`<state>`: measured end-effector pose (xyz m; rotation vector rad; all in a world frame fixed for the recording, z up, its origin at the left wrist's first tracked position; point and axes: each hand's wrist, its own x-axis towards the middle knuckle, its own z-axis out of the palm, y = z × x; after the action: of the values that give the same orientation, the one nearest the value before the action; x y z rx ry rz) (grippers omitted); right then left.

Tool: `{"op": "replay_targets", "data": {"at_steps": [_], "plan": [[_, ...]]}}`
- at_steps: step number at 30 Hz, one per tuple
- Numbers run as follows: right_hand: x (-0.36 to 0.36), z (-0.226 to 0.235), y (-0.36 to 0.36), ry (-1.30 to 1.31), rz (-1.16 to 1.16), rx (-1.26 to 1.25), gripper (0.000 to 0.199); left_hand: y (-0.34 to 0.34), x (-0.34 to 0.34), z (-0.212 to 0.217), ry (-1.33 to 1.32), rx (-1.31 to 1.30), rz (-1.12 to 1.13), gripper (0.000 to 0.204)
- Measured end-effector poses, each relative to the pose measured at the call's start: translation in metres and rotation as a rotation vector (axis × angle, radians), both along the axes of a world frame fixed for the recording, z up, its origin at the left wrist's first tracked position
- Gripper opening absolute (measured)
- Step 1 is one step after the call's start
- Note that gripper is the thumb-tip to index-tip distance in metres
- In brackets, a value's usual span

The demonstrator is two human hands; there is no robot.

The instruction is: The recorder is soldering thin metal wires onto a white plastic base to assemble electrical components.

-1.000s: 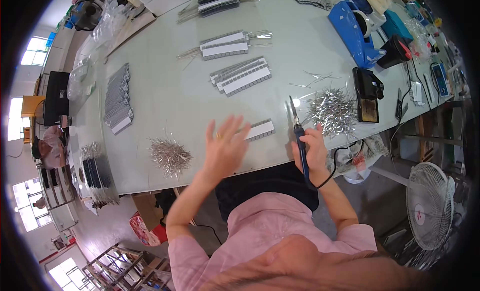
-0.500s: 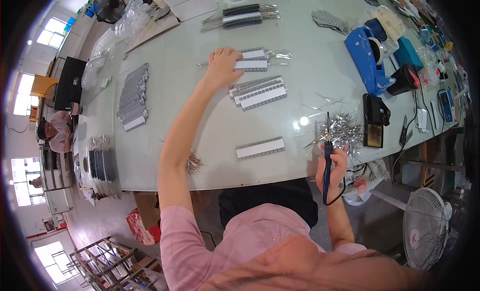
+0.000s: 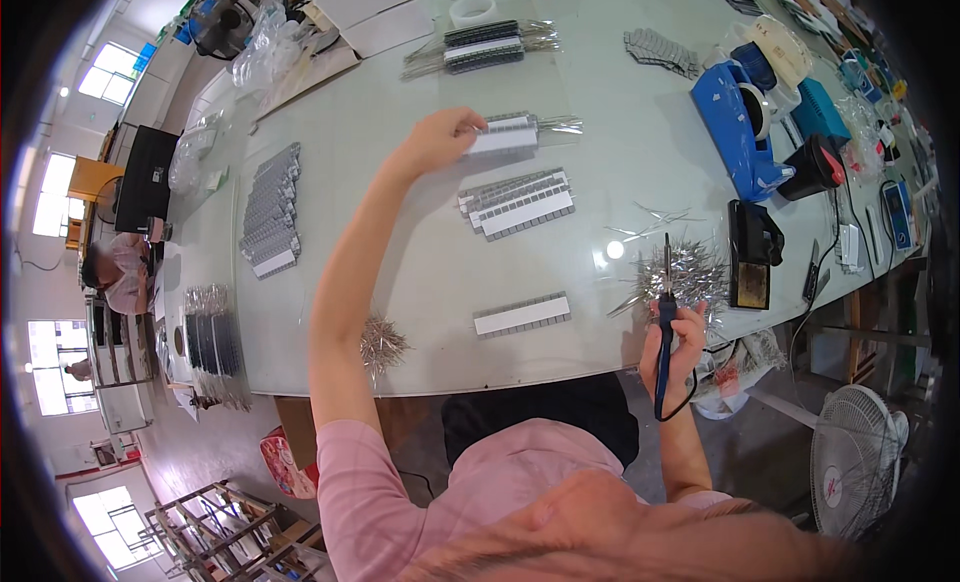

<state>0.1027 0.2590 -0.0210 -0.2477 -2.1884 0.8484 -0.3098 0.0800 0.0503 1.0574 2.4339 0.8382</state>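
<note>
My left hand [image 3: 444, 140] is closed on the left end of a white strip with grey segmented edges [image 3: 502, 139]. Thin silvery wire leads [image 3: 560, 127] stick out to the right of the small stack under it. In my right hand [image 3: 681, 344] is a soldering iron [image 3: 665, 327] with a dark blue handle, its tip pointing up and away from me. Behind that iron lies a tangled heap of silvery leads [image 3: 695, 269]. Nearer me than the left hand sits a stack of similar strips [image 3: 518, 204], and one single strip [image 3: 522, 315] lies close to the table's front edge.
A blue tape dispenser [image 3: 735, 127] and a black soldering-iron stand [image 3: 750, 252] are at the right. More strips lie in a row [image 3: 270, 212] on the left. Wired pieces [image 3: 484, 47] and a tape roll [image 3: 473, 10] occupy the far side. A second lead pile [image 3: 382, 344] is beside my left forearm.
My left hand has gone from lying over the strip stack to gripping the left end of a strip. The right hand still holds the soldering iron; the whole view has shifted slightly.
</note>
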Motion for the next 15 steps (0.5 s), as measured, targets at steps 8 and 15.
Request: {"op": "replay_targets", "data": {"at_steps": [8, 15], "plan": [[-0.002, 0.005, -0.005, 0.003, 0.009, -0.007, 0.029, 0.001, -0.039, -0.034, 0.018, 0.019, 0.057, 0.032], [-0.007, 0.004, -0.001, -0.052, 0.114, -0.012, 0.039, -0.024, 0.117, -0.018, 0.493, 0.107, -0.022, 0.036]]}}
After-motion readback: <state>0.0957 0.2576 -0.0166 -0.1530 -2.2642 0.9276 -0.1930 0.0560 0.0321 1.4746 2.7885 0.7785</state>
